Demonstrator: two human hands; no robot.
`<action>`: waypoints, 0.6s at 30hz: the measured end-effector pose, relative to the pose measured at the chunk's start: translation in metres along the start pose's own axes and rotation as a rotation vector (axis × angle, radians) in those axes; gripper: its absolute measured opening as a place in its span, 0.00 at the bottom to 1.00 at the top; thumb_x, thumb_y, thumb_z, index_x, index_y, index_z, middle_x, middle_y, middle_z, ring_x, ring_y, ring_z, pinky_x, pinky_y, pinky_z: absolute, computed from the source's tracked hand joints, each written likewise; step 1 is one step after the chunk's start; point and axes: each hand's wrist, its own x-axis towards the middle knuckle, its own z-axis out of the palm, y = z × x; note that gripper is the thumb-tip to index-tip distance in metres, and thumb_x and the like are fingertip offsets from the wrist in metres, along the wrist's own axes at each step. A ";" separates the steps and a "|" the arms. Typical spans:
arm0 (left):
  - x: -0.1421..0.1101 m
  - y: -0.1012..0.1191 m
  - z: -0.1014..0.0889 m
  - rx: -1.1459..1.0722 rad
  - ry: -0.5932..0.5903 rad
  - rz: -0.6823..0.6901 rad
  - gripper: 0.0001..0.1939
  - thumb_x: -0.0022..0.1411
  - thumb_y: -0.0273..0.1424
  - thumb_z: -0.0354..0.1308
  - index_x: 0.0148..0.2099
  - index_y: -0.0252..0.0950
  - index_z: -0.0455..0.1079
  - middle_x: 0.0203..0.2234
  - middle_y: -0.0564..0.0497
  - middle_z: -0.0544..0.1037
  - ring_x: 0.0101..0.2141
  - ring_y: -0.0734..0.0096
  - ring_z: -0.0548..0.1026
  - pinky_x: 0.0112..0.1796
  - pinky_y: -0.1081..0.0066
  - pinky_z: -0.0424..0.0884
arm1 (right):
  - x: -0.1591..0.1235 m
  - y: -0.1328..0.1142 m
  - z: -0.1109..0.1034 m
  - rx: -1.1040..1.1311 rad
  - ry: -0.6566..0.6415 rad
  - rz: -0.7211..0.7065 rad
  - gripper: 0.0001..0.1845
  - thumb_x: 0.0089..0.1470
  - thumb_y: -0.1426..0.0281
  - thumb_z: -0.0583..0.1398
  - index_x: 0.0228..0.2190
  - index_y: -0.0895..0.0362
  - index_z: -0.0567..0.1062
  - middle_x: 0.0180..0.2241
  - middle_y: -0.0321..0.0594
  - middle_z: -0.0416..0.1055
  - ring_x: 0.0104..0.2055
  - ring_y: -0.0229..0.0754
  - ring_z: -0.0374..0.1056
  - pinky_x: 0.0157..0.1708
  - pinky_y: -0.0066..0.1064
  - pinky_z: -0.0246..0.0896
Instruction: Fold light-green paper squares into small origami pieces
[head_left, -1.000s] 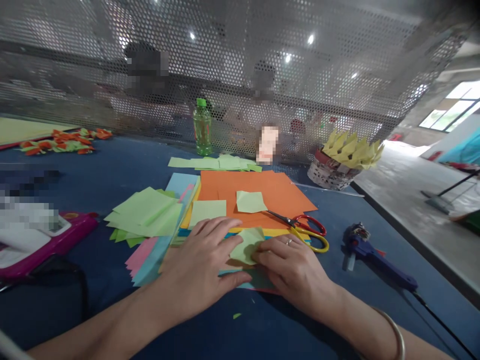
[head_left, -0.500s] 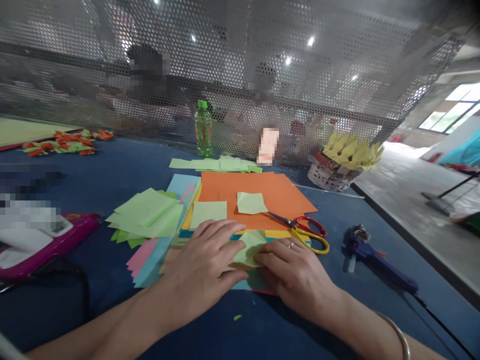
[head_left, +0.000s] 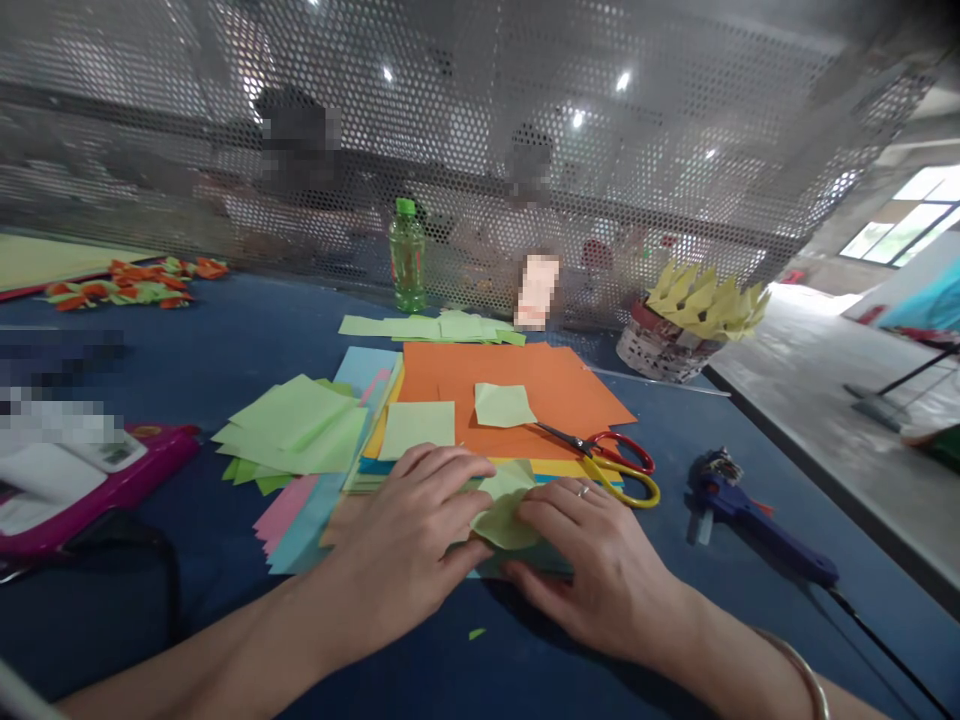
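Observation:
A light green paper square point(head_left: 504, 515) lies over the paper stack between my hands, its near edge curling up. My left hand point(head_left: 427, 515) is closed on its left side, with thumb and index finger at the edge. The curled fingers of my right hand point(head_left: 600, 535) hold its right side, while the thumb sits lower, apart from them. Just beyond my fingers, two more light green squares point(head_left: 418, 428) lie on the stack. Scissors point(head_left: 592, 452) with red and yellow handles rest there, blade tips touching the right-hand square.
Orange sheets point(head_left: 442, 375) top the stack. Green papers point(head_left: 292, 430) pile up to its left. At right lies a blue glue gun point(head_left: 765, 525) with a cord. Behind stand a green bottle point(head_left: 407, 260) and a basket point(head_left: 660, 345), before a perforated metal screen point(head_left: 465, 130).
My right thumb has moved down and away from its fingers. The near edge of the green square now bulges and curls up. My left hand has barely shifted.

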 end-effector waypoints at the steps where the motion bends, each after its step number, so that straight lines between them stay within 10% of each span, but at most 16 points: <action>1: 0.000 0.000 0.000 -0.001 -0.009 -0.007 0.08 0.63 0.27 0.62 0.45 0.38 0.74 0.52 0.47 0.74 0.54 0.54 0.67 0.55 0.52 0.63 | 0.001 -0.002 0.001 -0.006 0.021 0.014 0.10 0.58 0.62 0.62 0.37 0.56 0.74 0.36 0.43 0.75 0.38 0.48 0.71 0.38 0.38 0.64; 18: -0.002 0.013 -0.003 -0.025 0.080 0.245 0.09 0.69 0.23 0.54 0.47 0.36 0.73 0.42 0.49 0.81 0.44 0.63 0.75 0.52 0.58 0.63 | 0.004 -0.001 0.014 0.023 0.015 0.263 0.10 0.55 0.72 0.65 0.25 0.55 0.69 0.25 0.33 0.70 0.28 0.38 0.65 0.28 0.29 0.50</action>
